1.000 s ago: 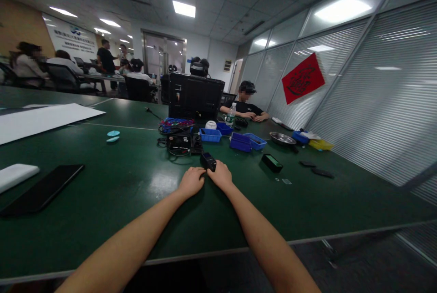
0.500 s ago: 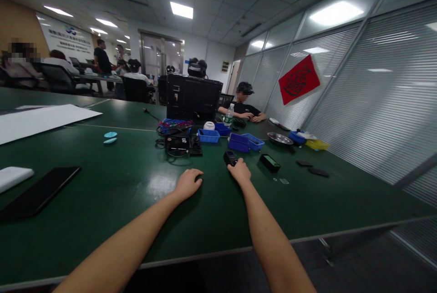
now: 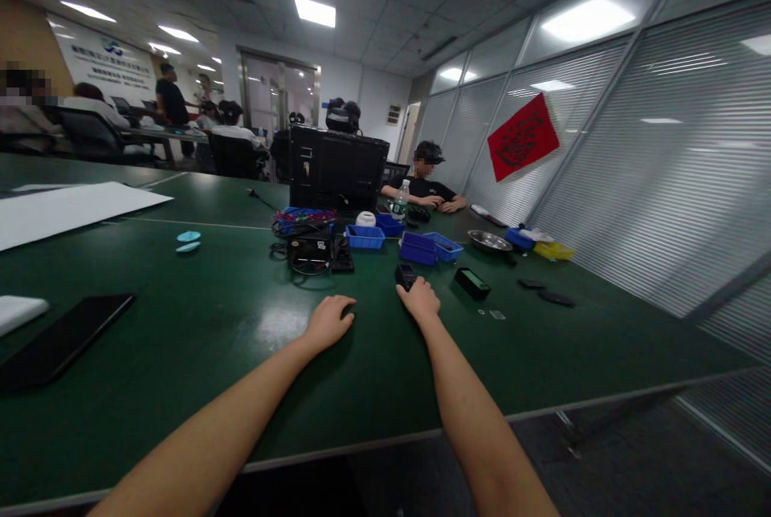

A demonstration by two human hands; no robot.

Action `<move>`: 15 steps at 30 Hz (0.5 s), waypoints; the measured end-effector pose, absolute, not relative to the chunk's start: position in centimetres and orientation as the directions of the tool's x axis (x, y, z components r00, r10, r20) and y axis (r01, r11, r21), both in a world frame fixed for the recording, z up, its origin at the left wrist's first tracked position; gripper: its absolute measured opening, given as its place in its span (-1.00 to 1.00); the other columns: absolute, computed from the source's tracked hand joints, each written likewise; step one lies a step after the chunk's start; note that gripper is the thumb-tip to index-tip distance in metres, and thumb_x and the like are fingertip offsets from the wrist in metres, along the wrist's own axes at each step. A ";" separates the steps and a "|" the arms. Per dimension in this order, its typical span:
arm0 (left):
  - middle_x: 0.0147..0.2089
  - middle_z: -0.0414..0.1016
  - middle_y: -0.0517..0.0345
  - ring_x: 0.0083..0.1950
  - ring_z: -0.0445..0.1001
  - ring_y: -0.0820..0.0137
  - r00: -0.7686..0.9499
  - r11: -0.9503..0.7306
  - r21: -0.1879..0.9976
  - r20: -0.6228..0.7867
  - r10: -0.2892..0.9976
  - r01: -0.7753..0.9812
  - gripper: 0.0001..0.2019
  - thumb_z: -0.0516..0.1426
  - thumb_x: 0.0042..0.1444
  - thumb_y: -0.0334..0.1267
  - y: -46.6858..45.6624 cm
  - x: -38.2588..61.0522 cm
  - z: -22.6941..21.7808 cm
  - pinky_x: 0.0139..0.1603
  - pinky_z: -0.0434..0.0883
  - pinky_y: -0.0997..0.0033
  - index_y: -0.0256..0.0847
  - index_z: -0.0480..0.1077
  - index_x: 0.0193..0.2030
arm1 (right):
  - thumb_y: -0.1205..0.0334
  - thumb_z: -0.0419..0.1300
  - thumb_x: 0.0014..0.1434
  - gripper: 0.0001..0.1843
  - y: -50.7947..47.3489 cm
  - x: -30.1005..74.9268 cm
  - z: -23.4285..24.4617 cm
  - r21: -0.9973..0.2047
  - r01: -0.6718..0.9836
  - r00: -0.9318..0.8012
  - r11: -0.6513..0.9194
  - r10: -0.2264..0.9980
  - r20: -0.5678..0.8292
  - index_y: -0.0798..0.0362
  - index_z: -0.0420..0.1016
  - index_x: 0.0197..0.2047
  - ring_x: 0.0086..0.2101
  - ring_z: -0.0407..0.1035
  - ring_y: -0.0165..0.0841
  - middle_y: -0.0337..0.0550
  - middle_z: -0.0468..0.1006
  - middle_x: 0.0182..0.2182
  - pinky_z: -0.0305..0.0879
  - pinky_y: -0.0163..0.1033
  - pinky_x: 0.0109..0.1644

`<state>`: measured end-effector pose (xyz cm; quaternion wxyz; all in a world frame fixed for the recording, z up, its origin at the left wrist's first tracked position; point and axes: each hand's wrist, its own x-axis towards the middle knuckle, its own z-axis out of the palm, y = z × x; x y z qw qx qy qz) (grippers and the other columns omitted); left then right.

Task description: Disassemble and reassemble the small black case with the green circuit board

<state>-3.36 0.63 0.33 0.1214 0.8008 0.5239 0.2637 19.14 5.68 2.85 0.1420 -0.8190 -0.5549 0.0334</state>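
My right hand (image 3: pixel 423 300) reaches forward over the table, its thumb and fingers around the near end of a small black box-shaped device (image 3: pixel 405 272) with a dark screen on top. The hand hides the device's near part. To the left, my left hand (image 3: pixel 330 319) lies on the green tabletop with its thumb apart from the fingers, holding nothing. Right of my right hand sits a black case with a greenish top (image 3: pixel 473 282), with a small ring (image 3: pixel 481 311) and a clear flat piece (image 3: pixel 497 315) in front of it.
Blue bins (image 3: pixel 365 238), a baseball (image 3: pixel 365 218) and a black unit with cables (image 3: pixel 309 254) stand before a black monitor (image 3: pixel 337 168). A water bottle (image 3: pixel 401 200) and a metal pan (image 3: pixel 490 241) are farther right. Across the table sits a person (image 3: pixel 429 180). Left lies a black panel (image 3: pixel 66 336).
The view has turned slightly, so the objects appear a little farther left. My right hand stays at the black device, and my left hand still rests on the table.
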 end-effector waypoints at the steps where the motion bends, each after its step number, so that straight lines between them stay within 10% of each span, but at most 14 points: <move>1: -0.01 0.41 0.13 0.01 0.31 0.31 0.311 -0.421 0.470 0.296 0.903 0.775 -0.67 0.01 0.03 -0.25 0.7 -3.4 0.3 0.06 0.22 0.33 -0.16 0.35 -0.04 | -0.15 -0.01 0.04 -0.38 5.6 19.1 2.9 -0.268 0.900 0.382 -0.344 0.918 0.105 0.19 0.18 -0.01 -0.09 0.28 -0.08 0.21 0.30 -0.08 0.24 -0.06 -0.16; 15: -0.02 0.40 0.14 -0.01 0.30 0.31 0.329 -0.434 0.467 0.292 0.898 0.770 -0.69 0.01 0.03 -0.26 0.5 -3.4 0.4 0.04 0.22 0.33 -0.15 0.36 -0.06 | -0.10 0.01 0.04 -0.42 6.0 19.3 2.9 -0.274 0.896 0.387 -0.349 0.917 0.100 0.20 0.21 -0.02 -0.13 0.31 -0.08 0.18 0.33 -0.10 0.27 -0.06 -0.19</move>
